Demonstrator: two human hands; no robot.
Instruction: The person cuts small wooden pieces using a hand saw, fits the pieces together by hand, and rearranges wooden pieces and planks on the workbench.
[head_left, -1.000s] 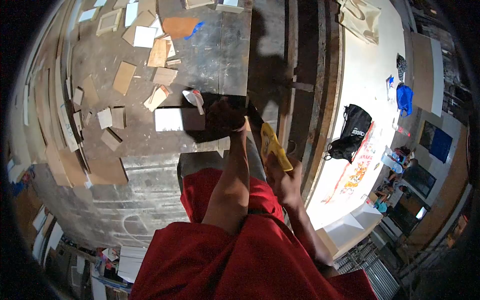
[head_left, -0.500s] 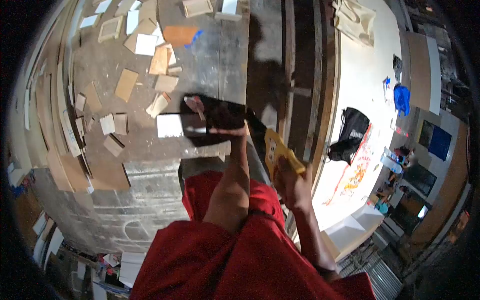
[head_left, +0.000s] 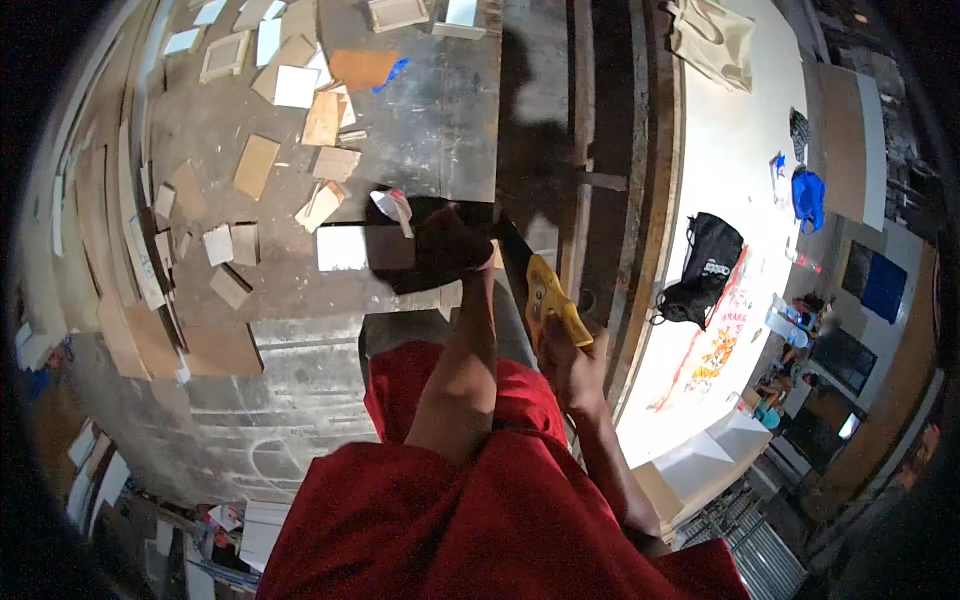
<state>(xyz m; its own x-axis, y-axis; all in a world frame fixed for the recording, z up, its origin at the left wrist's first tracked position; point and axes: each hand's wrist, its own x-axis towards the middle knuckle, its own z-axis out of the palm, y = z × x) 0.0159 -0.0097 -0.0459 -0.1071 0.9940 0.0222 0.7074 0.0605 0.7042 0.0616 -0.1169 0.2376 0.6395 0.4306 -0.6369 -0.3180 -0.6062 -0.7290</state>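
My right hand (head_left: 568, 355) is wrapped round the yellow handle of a saw (head_left: 545, 290), whose dark blade reaches up and left to the table edge. My left hand (head_left: 455, 240) lies in deep shadow on the table near the blade, by a board (head_left: 342, 248) whose left end is lit white. The fingers of that hand are too dark to make out. A white and red object (head_left: 392, 207) sits just beyond the board, left of my left hand.
Wood offcuts (head_left: 257, 167) and small frames (head_left: 224, 57) are scattered over the worktable (head_left: 400, 110). Beams (head_left: 580, 130) run beside its right edge. A white surface (head_left: 765, 120) at the right bears a black drawstring bag (head_left: 705, 270) and a tote bag (head_left: 715, 45). People sit far right.
The saw and my right hand moved down and right, then back up and left. My left fingers, lit half a second ago, are in shadow again.
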